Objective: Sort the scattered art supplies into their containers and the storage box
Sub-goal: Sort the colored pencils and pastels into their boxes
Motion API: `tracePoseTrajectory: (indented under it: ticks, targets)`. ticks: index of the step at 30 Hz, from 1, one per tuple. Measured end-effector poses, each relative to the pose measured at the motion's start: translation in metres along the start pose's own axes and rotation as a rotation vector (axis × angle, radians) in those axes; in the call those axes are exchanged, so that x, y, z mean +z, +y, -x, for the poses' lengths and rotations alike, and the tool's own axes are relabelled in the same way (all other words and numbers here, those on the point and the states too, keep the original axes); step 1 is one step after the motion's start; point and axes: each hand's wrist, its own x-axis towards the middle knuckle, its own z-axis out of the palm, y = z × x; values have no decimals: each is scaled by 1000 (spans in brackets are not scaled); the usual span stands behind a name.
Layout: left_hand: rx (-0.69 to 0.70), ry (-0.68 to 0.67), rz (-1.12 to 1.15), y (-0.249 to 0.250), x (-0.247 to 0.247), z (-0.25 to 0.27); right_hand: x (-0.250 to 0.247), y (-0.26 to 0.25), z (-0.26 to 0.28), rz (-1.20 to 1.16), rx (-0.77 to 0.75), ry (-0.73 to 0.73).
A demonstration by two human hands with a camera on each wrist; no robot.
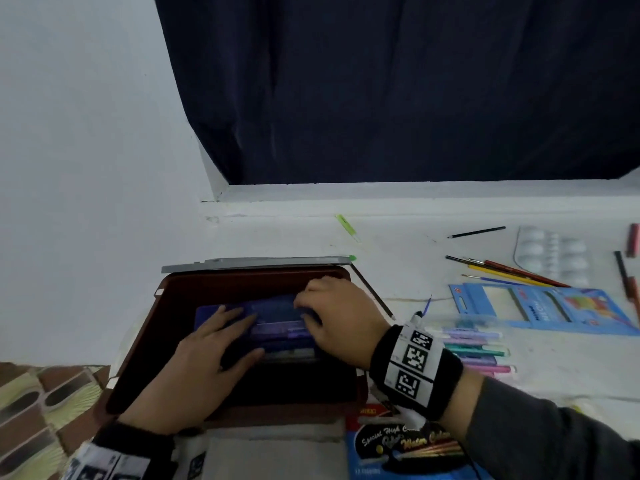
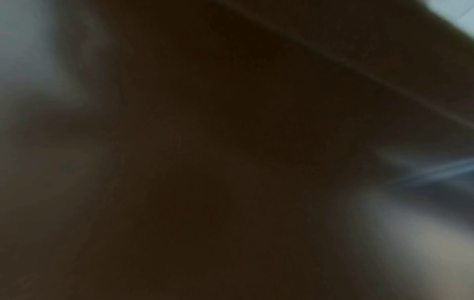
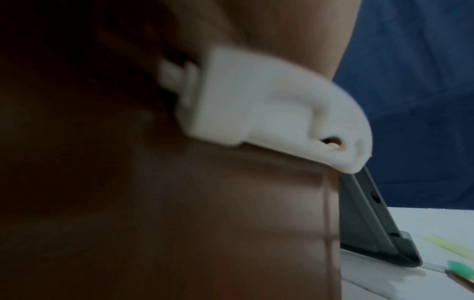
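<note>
While both hands are lowered into the open brown plastic storage box (image 1: 145, 327), a flat dark blue rectangular case (image 1: 273, 317) is held there between them. The left hand (image 1: 204, 358) is laid flat on the case's left part with fingers straight and spread; the right hand (image 1: 332, 313) is curled over the case's right end, fingers bent round its far edge. The case is seen lying inside the box, towards its far side. The box's grey lid (image 1: 256, 263) is propped open behind it. To the right, on the white table surface (image 1: 398, 237), pastel-coloured pens in a clear sleeve (image 1: 474, 344), a light blue cardboard packet (image 1: 547, 310), loose coloured pencils and brushes (image 1: 512, 273) and a white plastic paint palette (image 1: 550, 251) are scattered. A white wall (image 1: 86, 133) and a dark navy curtain (image 1: 398, 88) are seen behind. The left wrist view is dark and blurred.
</note>
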Motion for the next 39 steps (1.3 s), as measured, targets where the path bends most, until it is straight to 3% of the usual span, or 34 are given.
tracePoseTrajectory:
  ticks: [4,9,16,24,32,39]
  targets:
    - [7,-8,82,9,-4,2,3,0,18,34,-19,-77]
    - [95,155,156,24,-5,4,-2,5,29,-71,-41,-73]
    - [142,332,298,78,12,1,-20,20,57,-315,-39,95]
    - [82,379,448,135,37,-15,-60,89,96,-288,50,162]
    - [61,447,386,197,61,-33,-94,215,129,-167,128,-49]
    - [2,513,354,260,83,-73,-76,318,140,-125,150,-323]
